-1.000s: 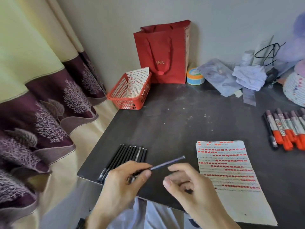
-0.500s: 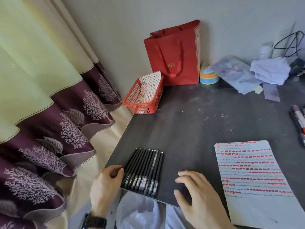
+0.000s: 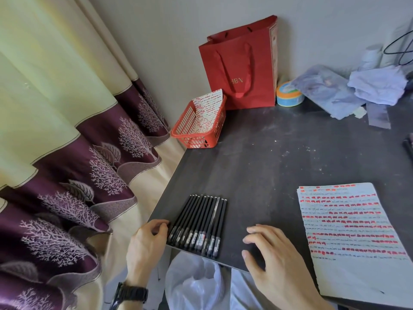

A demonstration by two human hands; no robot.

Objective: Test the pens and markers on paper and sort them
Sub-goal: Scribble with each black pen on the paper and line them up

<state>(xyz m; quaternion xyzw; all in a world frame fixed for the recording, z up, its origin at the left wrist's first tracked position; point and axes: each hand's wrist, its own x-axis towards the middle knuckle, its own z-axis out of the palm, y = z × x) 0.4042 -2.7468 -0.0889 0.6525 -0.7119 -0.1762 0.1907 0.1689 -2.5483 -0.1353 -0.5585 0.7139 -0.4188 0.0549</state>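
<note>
A row of several black pens (image 3: 199,224) lies side by side at the table's near left edge, caps toward me. My left hand (image 3: 147,242) sits at the row's left side, its bent fingertips touching the outermost pen and holding nothing. My right hand (image 3: 274,265) rests on the dark table (image 3: 268,157) to the right of the pens, fingers spread and empty. A test paper (image 3: 348,231) filled with red and dark strokes lies to the right of that hand. The ends of other markers (image 3: 409,146) barely show at the right border.
A red basket (image 3: 199,124) holding a marked sheet stands at the far left corner, a red paper bag (image 3: 241,63) behind it against the wall. A round tin (image 3: 289,95) and crumpled plastic and cloth (image 3: 357,90) lie at the back. A curtain (image 3: 67,153) hangs left; a white plastic bag (image 3: 194,280) sits below the edge.
One second ago my left hand held a black pen up near my right hand. That pen now lies in the row, both hands are down, and my view has turned left.
</note>
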